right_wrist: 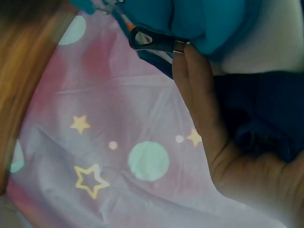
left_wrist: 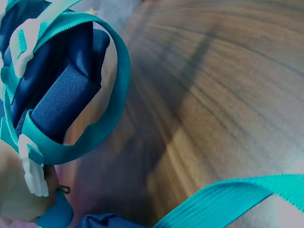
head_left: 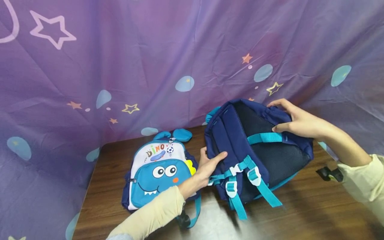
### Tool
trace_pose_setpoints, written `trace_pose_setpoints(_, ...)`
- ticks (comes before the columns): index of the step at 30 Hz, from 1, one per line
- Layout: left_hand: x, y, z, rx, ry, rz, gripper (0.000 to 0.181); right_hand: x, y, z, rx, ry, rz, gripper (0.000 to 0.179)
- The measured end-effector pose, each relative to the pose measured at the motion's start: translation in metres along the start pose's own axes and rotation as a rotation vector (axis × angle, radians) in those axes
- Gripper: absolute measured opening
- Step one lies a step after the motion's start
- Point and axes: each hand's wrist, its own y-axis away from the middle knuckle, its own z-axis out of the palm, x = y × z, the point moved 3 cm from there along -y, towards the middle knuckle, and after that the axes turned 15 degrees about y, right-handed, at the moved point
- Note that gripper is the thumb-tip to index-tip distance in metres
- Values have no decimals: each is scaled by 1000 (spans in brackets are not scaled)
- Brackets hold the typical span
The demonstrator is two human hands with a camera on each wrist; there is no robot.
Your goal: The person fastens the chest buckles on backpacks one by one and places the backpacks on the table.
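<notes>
A navy child's backpack (head_left: pixel 273 163) is held tilted, its black mesh back and shoulder straps toward me. My left hand (head_left: pixel 207 168) grips its left side, the thumb lying over a padded shoulder strap (head_left: pixel 232 130). On the opposite side my right hand (head_left: pixel 300 121) holds the edge, with the thumb on the back panel and fingers reaching behind. In the right wrist view, those fingers touch the bag's teal and white front beside a black zipper pull (right_wrist: pixel 152 40). Teal webbing (left_wrist: pixel 121 80) and a white buckle (left_wrist: pixel 32 166) hang near my left hand in its wrist view.
A second backpack (head_left: pixel 163 181), blue and white with a dinosaur face, lies at the left behind my left forearm. The brown wooden table (head_left: pixel 102 186) runs beneath both. Behind stands a purple curtain (head_left: pixel 150 66) with stars.
</notes>
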Motion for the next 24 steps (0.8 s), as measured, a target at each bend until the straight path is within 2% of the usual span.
trace_pose_setpoints(3,8,0,-4,33,-39,41,70,9,2,6,38,-43,-32,69)
trace_pose_setpoints(8,23,-1,-8,36,-23,81,68,21,2,14,46,-66,12,69)
trace_pose_setpoints(12,35,-3,-9,23,-32,82,70,29,4,18,51,-84,49,67)
trace_pose_setpoints(18,51,-2,-10,8,-123,103,76,42,7,29,33,-124,97,67)
trace_pose_setpoints(24,57,-1,-12,-25,-93,87,72,54,5,43,19,-133,89,67)
